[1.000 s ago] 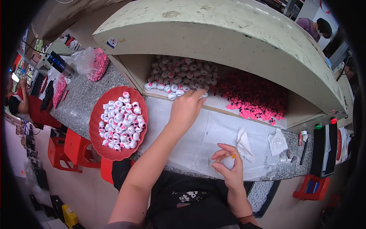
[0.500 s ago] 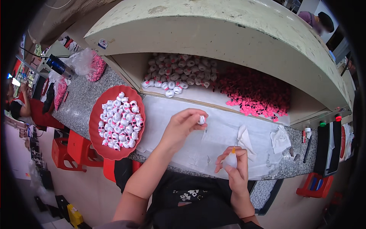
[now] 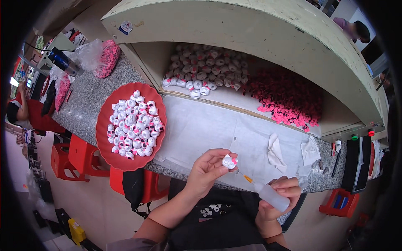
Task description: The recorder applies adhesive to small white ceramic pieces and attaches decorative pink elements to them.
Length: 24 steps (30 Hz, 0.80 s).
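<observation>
Between the fingers of my left hand [image 3: 208, 170] is a small white figurine head [image 3: 229, 162] with a pink patch on its side. My right hand [image 3: 281, 195] grips a translucent squeeze bottle [image 3: 273, 197]. From its orange tip [image 3: 248, 178] a thin needle points left and up, close to the figurine head; whether they touch I cannot tell. To the left of my hands, a red scalloped bowl [image 3: 101, 144] holds a pile of similar white pieces with pink and black details. White paper [image 3: 188, 125] covers the worktop under and beyond my hands.
A beige cabinet [image 3: 234, 25] arches over a shelf with white pieces [image 3: 205, 67] and pink pieces [image 3: 289, 104]. Crumpled tissues [image 3: 276, 152] lie at the right. Bags of pink parts [image 3: 108, 58] stand far left, red stools [image 3: 86, 157] below. Other people are at the upper right and left.
My left hand has come nearer and turned the figurine head, showing its pink patch. My right hand has tipped the bottle from upright to pointing left, toward that head. The view has shifted slightly.
</observation>
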### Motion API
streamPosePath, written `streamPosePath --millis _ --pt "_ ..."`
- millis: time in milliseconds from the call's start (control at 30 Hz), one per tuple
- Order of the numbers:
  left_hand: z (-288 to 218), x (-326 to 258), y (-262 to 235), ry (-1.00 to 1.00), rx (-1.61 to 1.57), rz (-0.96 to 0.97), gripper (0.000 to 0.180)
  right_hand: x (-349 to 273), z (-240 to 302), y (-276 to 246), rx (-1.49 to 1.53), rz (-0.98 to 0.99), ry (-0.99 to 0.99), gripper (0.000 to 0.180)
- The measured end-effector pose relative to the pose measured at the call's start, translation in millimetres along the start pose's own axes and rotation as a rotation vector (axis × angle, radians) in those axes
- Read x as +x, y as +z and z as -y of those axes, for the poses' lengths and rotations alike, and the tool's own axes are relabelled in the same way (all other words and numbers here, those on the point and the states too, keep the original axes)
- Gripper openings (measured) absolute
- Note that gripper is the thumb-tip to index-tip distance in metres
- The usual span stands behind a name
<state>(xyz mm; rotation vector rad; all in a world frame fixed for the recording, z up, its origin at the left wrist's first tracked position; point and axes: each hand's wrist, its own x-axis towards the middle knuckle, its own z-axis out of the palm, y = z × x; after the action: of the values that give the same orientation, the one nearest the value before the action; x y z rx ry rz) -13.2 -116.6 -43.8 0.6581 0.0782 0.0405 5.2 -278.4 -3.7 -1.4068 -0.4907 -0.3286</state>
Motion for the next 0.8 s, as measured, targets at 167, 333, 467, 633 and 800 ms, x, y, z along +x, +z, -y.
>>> streamPosePath --millis 167,333,467,633,800 --pt "0.4 -4.1 -1.4 0.001 -0.008 0.067 0.034 -6.5 -0.2 4.3 -0.136 0.100 -0.107 0.044" --pt "2.0 -5.0 -2.3 -0.007 -0.004 0.074 0.035 -7.6 0.4 3.7 -0.196 0.167 -0.134 0.043" --pt "2.9 -5.2 -1.4 -0.007 0.004 0.085 0.035 -8.7 -0.5 2.6 -0.204 0.158 -0.126 0.043" --pt "3.1 -5.3 -0.9 -0.008 0.028 0.095 0.035 -8.6 -0.7 -1.2 -0.111 0.180 -0.140 0.049" --pt "2.8 -5.4 4.0 0.008 0.102 0.009 0.033 -8.5 0.6 -2.0 -0.140 0.194 -0.125 0.046"
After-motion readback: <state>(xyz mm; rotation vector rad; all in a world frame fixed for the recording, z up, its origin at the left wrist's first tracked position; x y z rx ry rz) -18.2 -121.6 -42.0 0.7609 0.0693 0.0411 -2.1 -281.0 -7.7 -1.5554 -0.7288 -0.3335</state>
